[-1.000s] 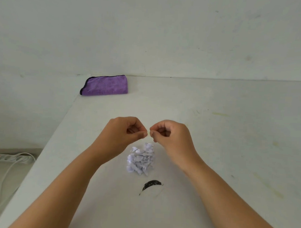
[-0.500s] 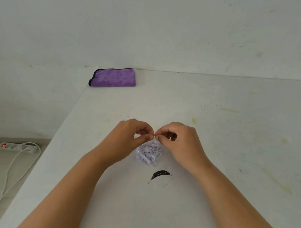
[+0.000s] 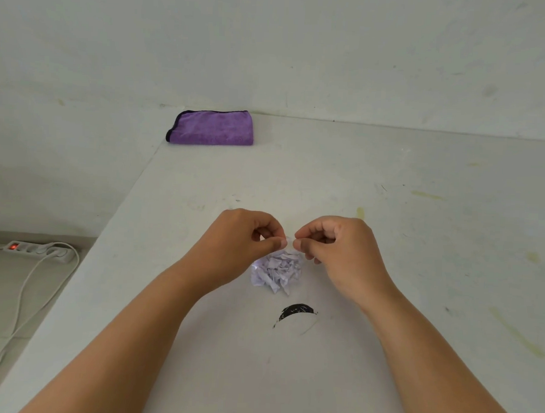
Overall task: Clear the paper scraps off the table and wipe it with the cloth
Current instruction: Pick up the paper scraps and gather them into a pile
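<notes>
A small heap of white paper scraps (image 3: 276,269) lies on the white table (image 3: 417,273) near its middle. Just above the heap, my left hand (image 3: 242,245) and my right hand (image 3: 337,252) meet fingertip to fingertip. Both pinch one tiny white paper scrap (image 3: 290,241) between thumb and forefinger. A folded purple cloth (image 3: 212,127) with a dark hem lies at the far left corner of the table, against the wall, well away from both hands.
A black smear (image 3: 295,312) marks the table just in front of the heap. Yellowish stains dot the right side. The table's left edge drops to the floor, where a white power strip (image 3: 38,250) with a red light and its cable lie.
The two hands have closed together and now pinch one scrap between them. The view has tilted down a little, so the cloth sits higher in the frame.
</notes>
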